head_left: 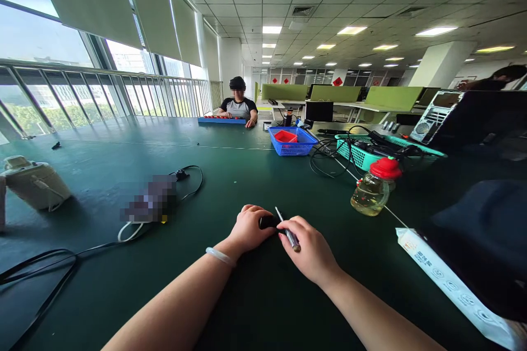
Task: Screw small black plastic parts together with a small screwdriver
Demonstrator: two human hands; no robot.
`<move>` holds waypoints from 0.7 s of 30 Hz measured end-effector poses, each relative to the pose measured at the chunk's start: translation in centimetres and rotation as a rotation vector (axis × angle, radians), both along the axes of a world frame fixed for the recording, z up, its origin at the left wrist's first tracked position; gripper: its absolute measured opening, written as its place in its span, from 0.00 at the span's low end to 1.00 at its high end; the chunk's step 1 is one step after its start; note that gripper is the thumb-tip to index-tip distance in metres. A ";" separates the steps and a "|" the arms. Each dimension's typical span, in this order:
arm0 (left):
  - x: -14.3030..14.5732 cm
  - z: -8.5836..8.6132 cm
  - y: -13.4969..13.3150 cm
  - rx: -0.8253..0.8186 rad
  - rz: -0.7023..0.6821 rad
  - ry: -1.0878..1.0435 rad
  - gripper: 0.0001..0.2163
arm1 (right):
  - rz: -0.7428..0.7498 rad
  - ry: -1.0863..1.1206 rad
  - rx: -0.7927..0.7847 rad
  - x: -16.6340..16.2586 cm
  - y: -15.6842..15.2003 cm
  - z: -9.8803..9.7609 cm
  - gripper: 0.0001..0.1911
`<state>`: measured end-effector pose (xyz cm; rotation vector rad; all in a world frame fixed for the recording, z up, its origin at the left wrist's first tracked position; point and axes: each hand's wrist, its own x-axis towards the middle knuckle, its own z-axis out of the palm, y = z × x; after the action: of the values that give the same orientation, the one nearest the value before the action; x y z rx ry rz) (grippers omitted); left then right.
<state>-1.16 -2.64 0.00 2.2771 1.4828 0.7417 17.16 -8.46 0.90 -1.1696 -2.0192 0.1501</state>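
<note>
At the table (230, 186), a small black object (268, 222) is held by the curled fingers of the left hand (249, 228) while a pen-like tool (288, 232) is pinched just beside it by the fingers of the right hand (310, 247), seemingly a positioning step, with steady grips called for next.

Your left hand (252, 226) grips a small black object (268, 222) above the dark green table (164, 296), while your right hand (307, 241) holds a slim pen-like tool (287, 230) just beside it. Ahead sits a blue basket (293, 147); to the right stands a red-lidded bottle (373, 192).
</note>
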 end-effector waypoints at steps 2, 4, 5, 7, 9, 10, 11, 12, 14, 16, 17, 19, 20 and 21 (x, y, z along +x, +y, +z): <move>0.0 0.1 -0.1 0.004 -0.026 -0.001 0.17 | -0.018 0.112 -0.006 0.0 0.2 0.0 0.09; 0.0 0.1 -0.1 -0.003 -0.044 0.002 0.20 | -0.016 0.208 -0.009 0.1 0.3 0.1 0.09; 0.0 0.1 -0.1 -0.010 -0.051 0.004 0.20 | -0.012 0.250 -0.017 0.2 0.3 0.2 0.09; 0.0 0.1 -0.1 -0.032 -0.055 0.008 0.20 | -0.021 0.331 -0.044 0.4 0.4 0.3 0.11; 0.1 0.2 -0.1 -0.061 -0.051 0.015 0.19 | -0.070 0.408 -0.082 0.7 0.7 0.3 0.16; 0.1 0.3 -0.2 -0.074 -0.046 0.019 0.19 | -0.104 0.444 -0.103 0.9 0.8 0.2 0.18; 0.1 0.4 -0.2 -0.085 -0.043 0.023 0.19 | -0.138 0.477 -0.124 1.0 1.0 0.0 0.21; 0.2 0.6 -0.2 -0.095 -0.043 0.028 0.19 | -0.167 0.507 -0.147 1.2 1.3 -0.2 0.23; 0.2 0.8 -0.4 -0.111 -0.054 0.037 0.19 | -0.196 0.556 -0.196 1.4 1.7 -0.5 0.27; 0.2 1.1 -0.5 -0.121 -0.072 0.048 0.19 | -0.190 0.581 -0.245 1.5 2.0 -0.8 0.29; 0.2 1.1 -0.5 -0.121 -0.081 0.053 0.19 | -0.180 0.582 -0.261 1.5 2.1 -0.8 0.29; 0.2 1.2 -0.5 -0.108 -0.093 0.059 0.19 | -0.161 0.558 -0.267 1.5 2.1 -0.8 0.29; 0.2 1.2 -0.5 -0.099 -0.097 0.061 0.19 | -0.153 0.535 -0.258 1.5 2.0 -0.7 0.29; 0.1 1.2 -0.4 -0.091 -0.101 0.062 0.19 | -0.147 0.509 -0.244 1.5 2.0 -0.5 0.28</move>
<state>-1.02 -3.09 1.20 2.3064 1.3866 0.5681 18.69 -6.51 0.37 -1.2708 -1.4914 0.5732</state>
